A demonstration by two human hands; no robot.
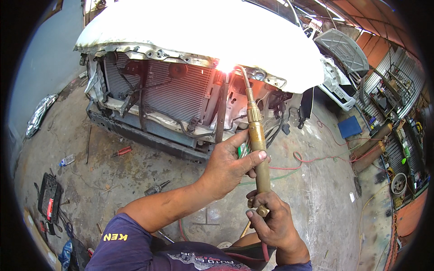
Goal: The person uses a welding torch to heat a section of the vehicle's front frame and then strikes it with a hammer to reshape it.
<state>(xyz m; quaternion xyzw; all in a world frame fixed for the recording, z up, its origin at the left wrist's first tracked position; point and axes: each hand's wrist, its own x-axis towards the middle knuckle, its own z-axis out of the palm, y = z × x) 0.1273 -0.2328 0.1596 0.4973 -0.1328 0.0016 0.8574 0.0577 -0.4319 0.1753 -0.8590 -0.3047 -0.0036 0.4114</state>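
A brass gas torch (257,135) points up and away from me, its bent tip at the front edge of a car's white hood (194,29). A bright glare (226,66) hides the spot where the tip works. My left hand (226,168) is closed around the torch's upper body, with a green item (243,150) partly visible by its fingers. Lower down, my right hand (275,217) grips the torch base beside the brass valve knobs. Below the hood, the stripped car front shows its radiator (181,86) and a dark lower crossbar (140,142).
Red and green hoses (299,159) trail across the concrete floor at right. Red-handled pliers (122,151), a plastic bottle (67,160), a power tool (157,188) and a black toolbox (49,196) lie at left. Another car's front (338,94) stands behind, near a cluttered wall.
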